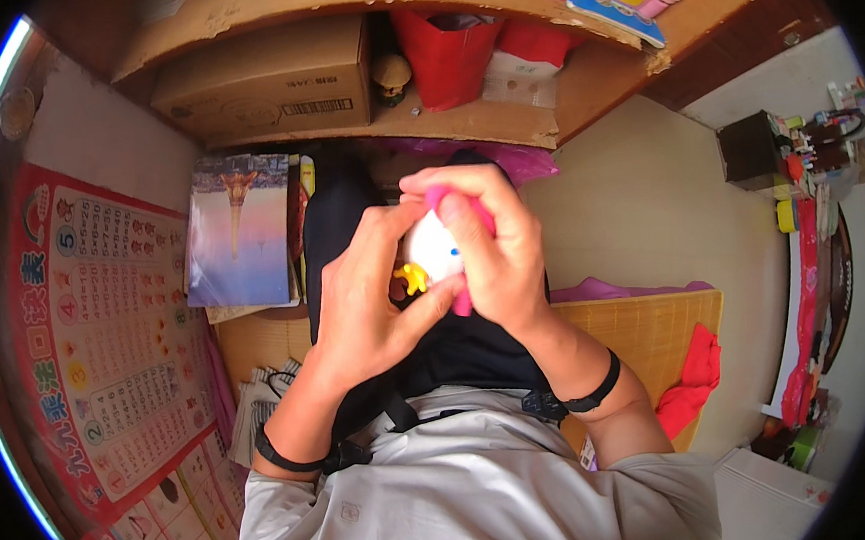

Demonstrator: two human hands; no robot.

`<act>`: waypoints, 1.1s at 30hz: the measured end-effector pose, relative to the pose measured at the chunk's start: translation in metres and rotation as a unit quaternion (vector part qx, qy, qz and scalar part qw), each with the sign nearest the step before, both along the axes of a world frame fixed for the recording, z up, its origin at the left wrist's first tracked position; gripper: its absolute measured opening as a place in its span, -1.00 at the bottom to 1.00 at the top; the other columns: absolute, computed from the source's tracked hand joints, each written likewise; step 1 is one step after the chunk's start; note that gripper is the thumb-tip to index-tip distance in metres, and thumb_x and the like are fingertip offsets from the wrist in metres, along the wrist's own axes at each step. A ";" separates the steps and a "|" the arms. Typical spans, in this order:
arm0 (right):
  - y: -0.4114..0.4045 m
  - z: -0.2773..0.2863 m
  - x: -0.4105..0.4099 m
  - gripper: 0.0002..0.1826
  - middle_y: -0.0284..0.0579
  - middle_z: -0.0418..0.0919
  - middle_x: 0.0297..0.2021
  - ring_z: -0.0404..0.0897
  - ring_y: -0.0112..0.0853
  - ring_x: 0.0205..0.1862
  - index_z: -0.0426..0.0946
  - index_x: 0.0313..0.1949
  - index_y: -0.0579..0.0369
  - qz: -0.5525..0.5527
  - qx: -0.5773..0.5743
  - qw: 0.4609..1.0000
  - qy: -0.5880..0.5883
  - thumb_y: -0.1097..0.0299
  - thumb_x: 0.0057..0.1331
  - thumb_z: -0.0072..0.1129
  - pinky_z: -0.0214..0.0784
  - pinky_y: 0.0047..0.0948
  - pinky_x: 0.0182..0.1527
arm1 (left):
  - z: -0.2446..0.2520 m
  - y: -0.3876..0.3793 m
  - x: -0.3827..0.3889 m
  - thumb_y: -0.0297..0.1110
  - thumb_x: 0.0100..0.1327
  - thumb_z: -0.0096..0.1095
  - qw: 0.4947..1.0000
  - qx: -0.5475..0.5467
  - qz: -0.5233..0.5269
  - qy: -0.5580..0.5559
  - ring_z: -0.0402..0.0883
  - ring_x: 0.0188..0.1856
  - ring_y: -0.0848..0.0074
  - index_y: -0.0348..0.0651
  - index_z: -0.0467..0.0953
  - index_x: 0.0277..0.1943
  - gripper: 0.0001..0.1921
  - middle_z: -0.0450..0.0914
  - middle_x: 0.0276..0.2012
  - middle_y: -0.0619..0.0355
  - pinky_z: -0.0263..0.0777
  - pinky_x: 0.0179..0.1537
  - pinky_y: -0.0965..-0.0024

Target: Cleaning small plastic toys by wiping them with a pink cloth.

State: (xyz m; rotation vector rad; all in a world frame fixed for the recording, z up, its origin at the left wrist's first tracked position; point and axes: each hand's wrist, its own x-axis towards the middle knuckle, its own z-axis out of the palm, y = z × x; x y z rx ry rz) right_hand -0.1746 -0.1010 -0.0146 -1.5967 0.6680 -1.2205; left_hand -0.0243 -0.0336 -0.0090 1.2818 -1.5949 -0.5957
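A small toy figure (431, 249) with a white rounded body, a blue dot and pink parts is held between both hands above my lap. A yellow crown-shaped piece (412, 277) juts out at its left side, close to my left palm. My left hand (366, 282) cups the toy from the left, its thumb and fingertips against the white surface. From the right, my right hand (504, 242) wraps round the pink part, thumb pressed on top. The fingers hide much of the toy, so its full shape cannot be made out.
Before me, a wooden shelf (467, 126) holds a cardboard box (261, 79) and a red bag (448, 58). Books (238, 231) stand at the left, beside a wall poster (121, 329). A red cloth (692, 380) lies on the wooden seat (626, 347) at the right.
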 end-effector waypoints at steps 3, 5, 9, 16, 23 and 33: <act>-0.006 0.009 -0.008 -0.77 0.00 0.69 -0.03 0.74 -0.32 0.00 0.49 0.11 0.25 0.022 0.083 0.990 -0.114 0.36 0.65 -0.03 0.60 -0.33 0.09 | 0.011 -0.002 0.000 -0.37 0.11 0.63 1.000 0.000 -0.027 -0.006 0.69 -0.14 0.28 -0.30 0.50 0.27 -0.34 0.61 -0.06 -0.04 0.56 -0.12 0.33; -0.016 0.026 -0.020 -0.73 0.05 0.69 -0.05 0.78 -0.24 -0.07 0.45 0.14 0.22 -0.005 0.137 0.975 -0.177 0.29 0.68 -0.07 0.69 -0.31 -0.04 | 0.015 -0.008 0.002 -0.36 0.11 0.65 0.991 -0.046 -0.079 0.092 0.67 -0.03 0.27 -0.36 0.52 0.29 -0.32 0.63 0.02 -0.07 0.55 0.01 0.30; -0.036 0.052 -0.062 -0.66 0.15 0.68 -0.04 0.80 -0.23 -0.25 0.41 0.20 0.21 -0.116 0.149 0.967 -0.172 0.20 0.70 -0.15 0.70 -0.43 -0.34 | 0.027 -0.026 -0.002 -0.36 0.15 0.63 0.987 -0.039 -0.058 0.144 0.64 0.07 0.27 -0.43 0.49 0.33 -0.29 0.63 0.07 -0.09 0.50 0.12 0.32; -0.054 0.039 -0.110 -0.67 0.13 0.66 -0.11 0.77 -0.30 -0.35 0.41 0.19 0.26 -0.135 0.126 0.963 -0.197 0.26 0.69 -0.16 0.65 -0.46 -0.41 | 0.014 -0.097 -0.028 -0.30 0.30 0.47 0.997 0.013 -0.072 -0.037 0.69 -0.07 0.16 -0.13 0.49 0.38 -0.41 0.59 0.00 -0.04 0.58 -0.06 0.26; -0.081 0.012 -0.147 -0.69 0.09 0.66 -0.15 0.75 -0.32 -0.38 0.44 0.17 0.25 -0.159 0.188 0.955 -0.168 0.28 0.69 -0.16 0.62 -0.48 -0.42 | -0.012 -0.168 -0.064 -0.45 0.27 0.43 0.984 0.086 -0.079 -0.134 0.67 0.01 0.16 -0.11 0.48 0.34 -0.44 0.53 0.11 0.00 0.60 -0.04 0.20; -0.106 -0.017 -0.159 -0.70 0.08 0.66 -0.18 0.73 -0.32 -0.41 0.45 0.17 0.25 -0.130 0.236 0.951 -0.151 0.29 0.68 -0.12 0.61 -0.44 -0.42 | -0.134 -0.256 -0.087 -0.51 0.19 0.34 0.967 0.070 -0.080 -0.231 0.63 0.11 -0.07 -0.14 0.49 0.31 -0.43 0.52 0.14 -0.08 0.59 0.10 0.00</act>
